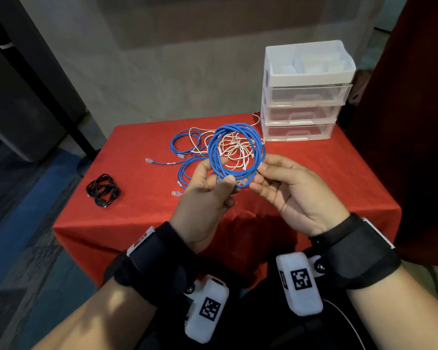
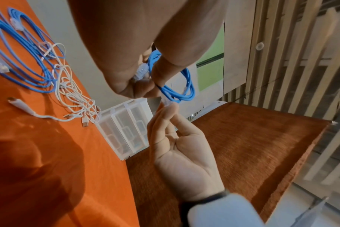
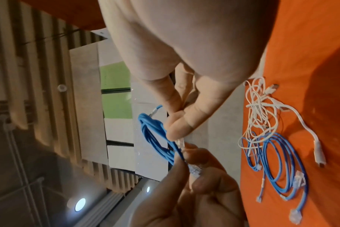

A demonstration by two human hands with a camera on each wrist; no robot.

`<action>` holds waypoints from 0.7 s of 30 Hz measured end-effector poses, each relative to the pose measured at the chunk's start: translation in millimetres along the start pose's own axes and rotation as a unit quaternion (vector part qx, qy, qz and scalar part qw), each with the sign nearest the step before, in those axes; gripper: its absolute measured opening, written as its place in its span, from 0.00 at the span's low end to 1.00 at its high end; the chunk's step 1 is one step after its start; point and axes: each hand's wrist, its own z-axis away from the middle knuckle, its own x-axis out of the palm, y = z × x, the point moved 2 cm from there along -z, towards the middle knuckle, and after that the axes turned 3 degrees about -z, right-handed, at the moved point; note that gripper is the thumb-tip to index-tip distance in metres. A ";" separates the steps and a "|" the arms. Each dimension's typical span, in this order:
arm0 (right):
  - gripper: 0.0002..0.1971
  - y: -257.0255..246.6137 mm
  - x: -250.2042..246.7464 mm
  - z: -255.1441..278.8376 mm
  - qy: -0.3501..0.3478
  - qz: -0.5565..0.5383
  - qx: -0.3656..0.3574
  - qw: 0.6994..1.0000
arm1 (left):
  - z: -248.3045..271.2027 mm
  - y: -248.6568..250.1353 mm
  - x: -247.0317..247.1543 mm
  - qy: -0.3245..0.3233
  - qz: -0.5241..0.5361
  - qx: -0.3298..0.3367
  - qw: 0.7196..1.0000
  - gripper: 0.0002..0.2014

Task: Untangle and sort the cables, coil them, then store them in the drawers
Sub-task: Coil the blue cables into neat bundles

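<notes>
While both hands hold it up in the air over the near edge of the worktop [image 1: 142, 213], the coiled blue network cable [image 1: 235, 147] hangs in a round ring. The left hand [image 1: 202, 198] pinches the bottom of the ring between its thumb and fingers, right by one clear plug [image 2: 140, 72]. The right hand [image 1: 296, 195] pinches the ring just beside it, near the other clear plug [image 3: 181, 142]. So both sets of fingers are closed on the same cable.

The coil looks done, but nothing ties it. I think the loops could spring apart if one hand lets go too soon. The loose plug ends could also slip out and let the ring fall open.

Under the ring, in the middle of the worktop, more blue network cables [image 1: 185, 147] lie mixed up with thin white cables [image 1: 235, 145]. If the ring drops onto that pile, it could get tangled again.

A bundle of black cable [image 1: 103, 189] sits alone near the left edge of the worktop.

The clear plastic drawer unit [image 1: 304, 97] stands at the far right corner. Its three drawers look closed, with a white tray on top. Both hands are busy, so one must let go to pull a drawer open. That is the moment the coil could come undone. The light drawer unit might also slide when a drawer is pulled.
</notes>
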 end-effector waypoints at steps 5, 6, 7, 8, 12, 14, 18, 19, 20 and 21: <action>0.17 -0.3 -0.4 -0.7 0.015 0.008 0.010 1.000 | 2.0 -3.2 7.1 0.036 -0.017 0.044 0.998 0.20; 0.16 -0.5 -0.5 -0.9 0.019 0.007 0.009 1.000 | 2.4 -3.4 7.8 0.038 -0.021 0.053 0.998 0.20; 0.15 -0.7 -0.8 -1.2 0.024 0.005 0.007 1.000 | 2.8 -3.7 8.3 0.039 -0.026 0.062 0.997 0.19; 0.14 -0.7 -0.8 -1.4 0.029 0.003 0.007 1.000 | 3.4 -3.7 9.1 0.037 -0.031 0.072 0.996 0.19; 0.07 0.5 -2.2 -2.0 0.048 -0.013 0.020 0.999 | 6.5 -4.8 13.3 0.022 -0.081 0.125 0.989 0.15; 0.05 0.6 -2.8 -1.4 0.052 -0.019 0.030 0.998 | 8.0 -3.7 15.1 0.015 -0.113 0.141 0.983 0.15; 0.06 0.1 -3.5 1.7 0.030 0.021 0.043 0.998 | 9.4 -0.5 15.8 0.014 -0.145 0.149 0.978 0.16; 0.09 0.1 -2.9 3.4 0.016 0.045 0.049 0.998 | 8.8 -0.3 15.0 0.021 -0.143 0.150 0.978 0.16; 0.10 0.5 -1.9 5.2 0.000 0.069 0.057 0.996 | 8.4 0.0 14.5 0.027 -0.139 0.151 0.978 0.15; 0.11 0.7 -1.0 7.0 -0.015 0.087 0.063 0.994 | 8.1 -0.1 13.7 0.034 -0.133 0.149 0.979 0.15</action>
